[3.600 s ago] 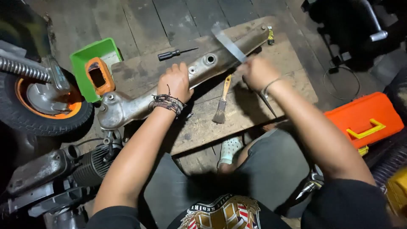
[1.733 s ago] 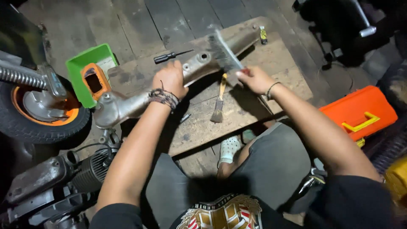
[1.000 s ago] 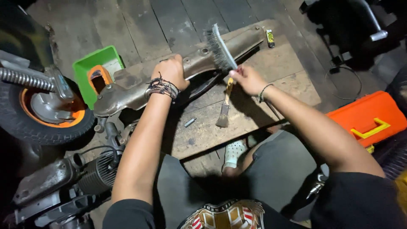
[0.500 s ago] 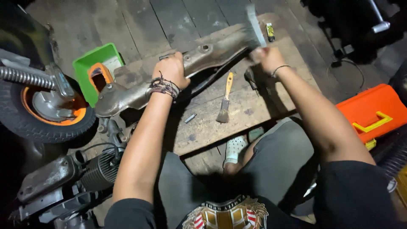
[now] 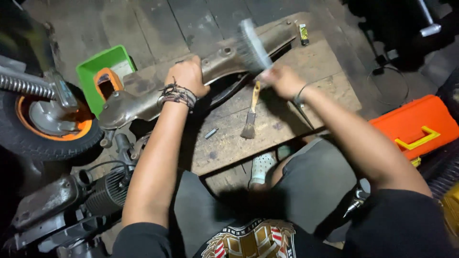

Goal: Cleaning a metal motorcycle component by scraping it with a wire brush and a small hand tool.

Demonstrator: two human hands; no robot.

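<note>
A long grey metal engine part (image 5: 143,102) lies tilted across a wooden board (image 5: 296,119), its left end raised off it. My left hand (image 5: 187,75) grips the part near its middle; cord bracelets circle that wrist. My right hand (image 5: 283,80), blurred by motion, holds a brush (image 5: 252,47) whose bristles rest against the part's upper right section. A small paintbrush (image 5: 251,117) with a wooden handle lies on the board between my arms.
A green tray (image 5: 98,67) holding an orange object (image 5: 107,83) sits left of the part. A wheel with an orange rim (image 5: 45,126) and an engine (image 5: 91,196) stand at the left. An orange toolbox (image 5: 420,126) is at the right. A small bit (image 5: 211,133) lies on the board.
The left hand has lifted and tilted the metal part's left end. The right hand has swept the brush back and forth along the part's right section, now moving back toward the middle.
</note>
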